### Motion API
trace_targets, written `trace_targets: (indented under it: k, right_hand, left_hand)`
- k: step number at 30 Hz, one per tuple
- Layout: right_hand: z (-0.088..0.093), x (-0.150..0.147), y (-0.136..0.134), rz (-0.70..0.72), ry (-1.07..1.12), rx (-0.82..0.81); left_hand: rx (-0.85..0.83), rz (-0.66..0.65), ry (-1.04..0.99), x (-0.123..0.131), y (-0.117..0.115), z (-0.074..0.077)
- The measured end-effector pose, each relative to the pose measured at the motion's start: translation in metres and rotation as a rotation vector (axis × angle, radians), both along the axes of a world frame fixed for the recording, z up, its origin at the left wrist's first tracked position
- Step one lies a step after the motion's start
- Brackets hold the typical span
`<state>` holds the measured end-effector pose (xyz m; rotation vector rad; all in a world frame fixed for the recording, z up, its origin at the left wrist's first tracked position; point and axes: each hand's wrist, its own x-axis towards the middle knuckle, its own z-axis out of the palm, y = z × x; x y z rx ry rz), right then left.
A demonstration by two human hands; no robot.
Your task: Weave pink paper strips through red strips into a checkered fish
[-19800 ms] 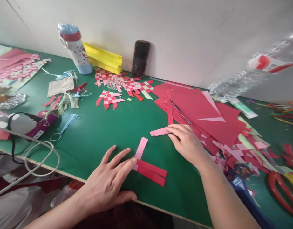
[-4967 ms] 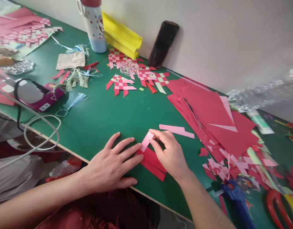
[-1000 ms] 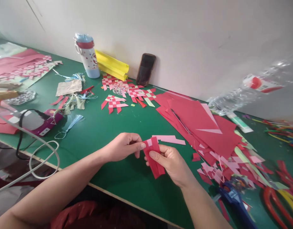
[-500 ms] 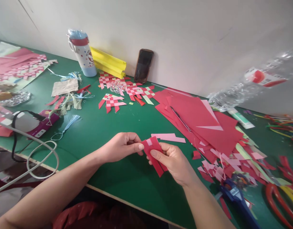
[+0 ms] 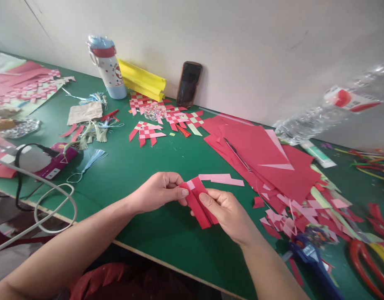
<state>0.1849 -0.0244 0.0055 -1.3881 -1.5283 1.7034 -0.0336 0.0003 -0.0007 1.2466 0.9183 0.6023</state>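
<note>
A small weave of red paper strips (image 5: 197, 202) with a pink strip threaded through its top is held just above the green table (image 5: 142, 166). My left hand (image 5: 162, 192) pinches its upper left corner with curled fingers. My right hand (image 5: 228, 214) grips it from the right, thumb pressed on the red strips. Loose pink strips (image 5: 221, 179) lie on the table right behind the weave.
A pile of red sheets (image 5: 260, 154) and paper scraps (image 5: 304, 208) fills the right. Finished woven pieces (image 5: 148, 131), a phone (image 5: 188, 84), a flask (image 5: 106, 66) and yellow paper (image 5: 142, 81) stand at the back. A glue gun (image 5: 310, 258) and cable (image 5: 42, 200) lie near the front edge.
The weave, flat on the table five seconds ago, is lifted between both hands. Over the last second it has turned slightly, its lower end swinging left.
</note>
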Motion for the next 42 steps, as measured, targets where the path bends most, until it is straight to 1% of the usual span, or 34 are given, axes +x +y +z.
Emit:
trace_targets:
  k: [7, 15, 21, 29, 34, 42]
  right_hand:
    - [-0.0032, -0.0041, 0.0, -0.019, 0.129, -0.058]
    - [-0.0034, -0.0039, -0.0002, -0.055, 0.057, -0.019]
    - [-0.0037, -0.0037, 0.0012, -0.061, 0.03, 0.013]
    - [-0.0016, -0.0064, 0.0001, -0.029, 0.041, 0.039]
    - [0.0025, -0.0082, -0.0009, -0.045, -0.024, 0.061]
    - [0.0024, -0.0055, -0.0029, -0.058, -0.042, 0.066]
  left_hand:
    - [-0.027, -0.008, -0.049, 0.0017, -0.0008, -0.002]
    - [-0.097, 0.016, -0.166, 0.0053, -0.0027, -0.0053]
    - [-0.11, 0.045, -0.19, 0.0065, -0.0038, -0.0063]
    - [-0.061, 0.041, -0.213, 0.0058, -0.0026, -0.0058]
    - [-0.032, 0.034, -0.186, 0.0054, -0.0016, -0.0054]
    - [0.16, 0.026, -0.035, 0.0024, 0.0, -0.0056]
